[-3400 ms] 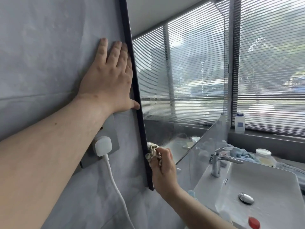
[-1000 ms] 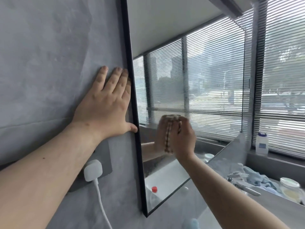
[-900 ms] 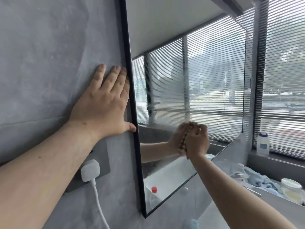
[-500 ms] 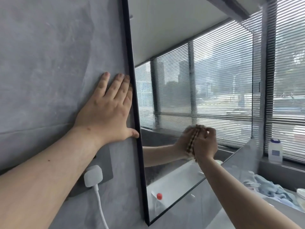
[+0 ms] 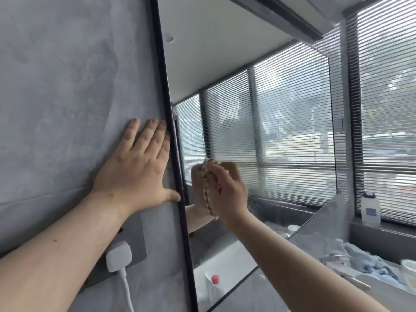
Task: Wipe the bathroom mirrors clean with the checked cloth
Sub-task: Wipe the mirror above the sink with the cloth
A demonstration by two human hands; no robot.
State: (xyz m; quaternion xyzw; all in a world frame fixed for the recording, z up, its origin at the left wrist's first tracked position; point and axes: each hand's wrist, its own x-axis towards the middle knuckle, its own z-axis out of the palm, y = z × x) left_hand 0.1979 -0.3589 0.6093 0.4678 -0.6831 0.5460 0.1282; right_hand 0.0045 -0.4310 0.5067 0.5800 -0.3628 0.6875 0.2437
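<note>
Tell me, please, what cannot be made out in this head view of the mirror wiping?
- Checked cloth: mostly hidden behind the right hand.
- Mirror: top cut off by the frame edge.
- White bottle label: too small to read.
- Socket plate: partly covered by the left forearm and white plug.

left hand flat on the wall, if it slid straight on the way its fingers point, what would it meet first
Probably nothing soon: the left hand points up the bare grey wall, alongside the mirror's black frame, which its fingers already border.

Bunched checked cloth (image 5: 206,174) — against black-framed mirror (image 5: 281,122)
</note>
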